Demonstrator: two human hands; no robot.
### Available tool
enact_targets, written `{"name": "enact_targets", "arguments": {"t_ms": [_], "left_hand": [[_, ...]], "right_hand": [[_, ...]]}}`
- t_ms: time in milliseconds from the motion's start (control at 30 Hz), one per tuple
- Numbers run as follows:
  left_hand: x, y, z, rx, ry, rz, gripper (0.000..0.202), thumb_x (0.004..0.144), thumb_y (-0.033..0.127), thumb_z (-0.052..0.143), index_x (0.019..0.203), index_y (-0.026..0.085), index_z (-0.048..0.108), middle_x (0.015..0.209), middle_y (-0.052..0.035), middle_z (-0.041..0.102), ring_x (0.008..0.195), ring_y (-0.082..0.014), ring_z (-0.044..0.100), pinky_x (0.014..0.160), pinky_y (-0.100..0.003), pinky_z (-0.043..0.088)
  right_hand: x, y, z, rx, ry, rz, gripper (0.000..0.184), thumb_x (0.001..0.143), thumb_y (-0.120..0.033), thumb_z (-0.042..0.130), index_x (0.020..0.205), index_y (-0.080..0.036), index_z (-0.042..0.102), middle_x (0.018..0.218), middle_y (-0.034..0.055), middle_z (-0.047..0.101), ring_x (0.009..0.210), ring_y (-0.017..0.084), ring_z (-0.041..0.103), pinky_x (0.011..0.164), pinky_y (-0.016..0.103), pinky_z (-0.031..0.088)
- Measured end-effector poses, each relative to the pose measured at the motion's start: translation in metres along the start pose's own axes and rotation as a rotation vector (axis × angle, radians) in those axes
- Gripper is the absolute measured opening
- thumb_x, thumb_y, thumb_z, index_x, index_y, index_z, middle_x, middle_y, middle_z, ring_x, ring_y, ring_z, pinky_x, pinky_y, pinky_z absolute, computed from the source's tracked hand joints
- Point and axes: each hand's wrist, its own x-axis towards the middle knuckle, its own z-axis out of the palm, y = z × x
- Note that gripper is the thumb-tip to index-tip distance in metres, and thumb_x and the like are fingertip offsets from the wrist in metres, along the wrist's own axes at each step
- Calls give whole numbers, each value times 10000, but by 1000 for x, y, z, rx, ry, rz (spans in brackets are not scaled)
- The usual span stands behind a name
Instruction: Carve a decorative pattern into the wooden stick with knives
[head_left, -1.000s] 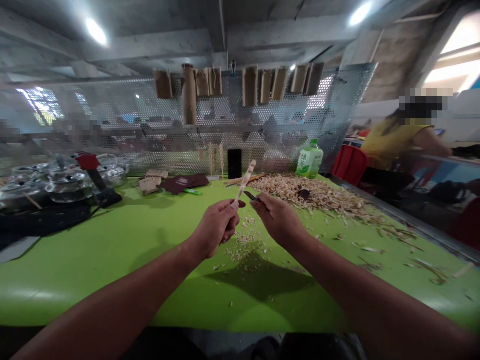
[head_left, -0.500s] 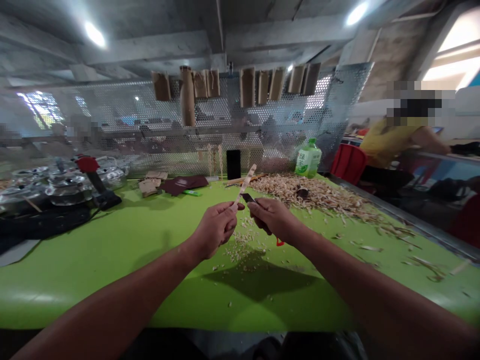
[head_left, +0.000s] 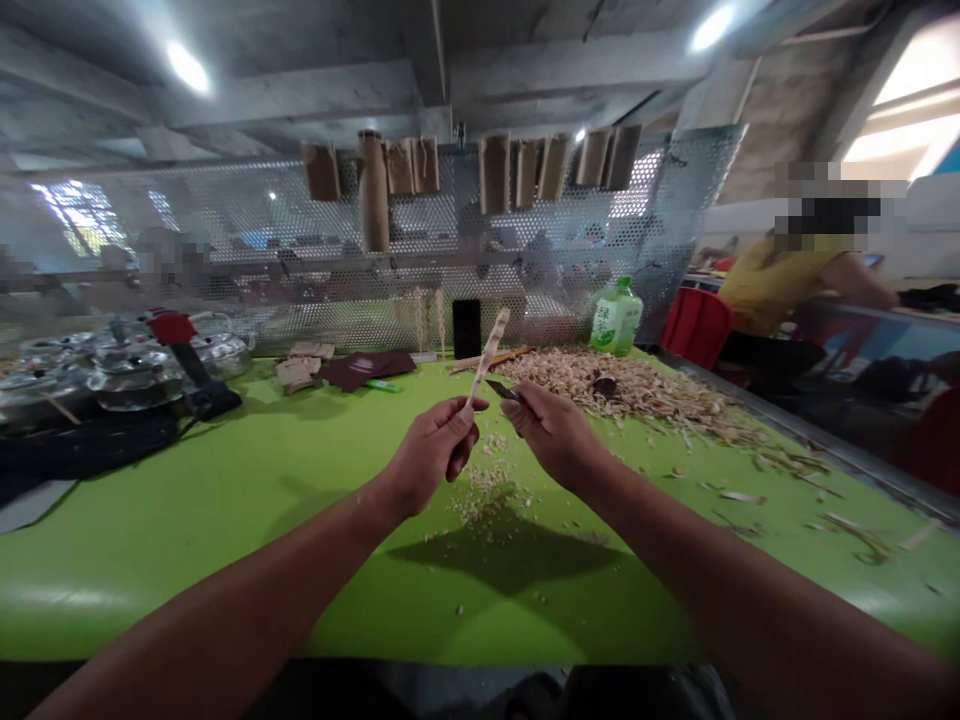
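My left hand (head_left: 435, 452) is closed around the lower end of a thin carved wooden stick (head_left: 488, 355), which points up and away from me. My right hand (head_left: 551, 428) grips a small dark-bladed knife (head_left: 501, 389), its tip close to the stick just above my left fingers. Both hands hover over the green table (head_left: 225, 500). Directly below them lies a small heap of pale wood chips (head_left: 487, 490).
A big pile of wood shavings (head_left: 637, 390) spreads to the back right, beside a green bottle (head_left: 619, 318). A black box (head_left: 467, 327), brown booklet (head_left: 367, 367) and metal lids (head_left: 112, 370) stand at the back and left. A person in yellow (head_left: 795, 280) sits at right.
The stick has risen and tilted a little more upright. My right hand moved the knife slightly up along the stick, and a red bit seen under it half a second ago is hidden.
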Motion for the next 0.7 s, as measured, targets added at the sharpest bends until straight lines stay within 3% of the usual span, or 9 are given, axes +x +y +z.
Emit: {"name": "enact_targets", "arguments": {"t_ms": [267,433,567,700], "left_hand": [[1,-1,2,-55,8,31,299,852,362,567,1087,179,541,608,66,420,416,-51,339,381,-182,277],[1,1,3,-13,18,53,248,871,353,544,1050,181,542,557,71,380,436,-70,343,403,-192,293],[1,0,3,-54,9,47,242,876,367,533,1038,188,546,549,76,348,422,-61,281,391,-186,215],[0,-1,3,-85,-4,40,267,854,367,556,1049,185,552,546,72,371,423,-61,292,398,-190,219]], "right_hand": [[-4,-10,1,-152,-44,-22,379,933,-501,367,733,-203,490,616,-8,497,543,121,402,523,265,185],[-5,-11,0,-155,-71,-44,387,959,-488,310,759,-200,475,686,3,525,595,126,428,543,262,208],[-5,-11,3,-88,-104,-49,343,939,-478,377,756,-201,466,684,-8,503,586,116,424,535,254,224],[-8,-13,5,-147,-81,-50,308,902,-491,451,791,-209,503,684,-10,538,576,114,426,539,258,214]]}}
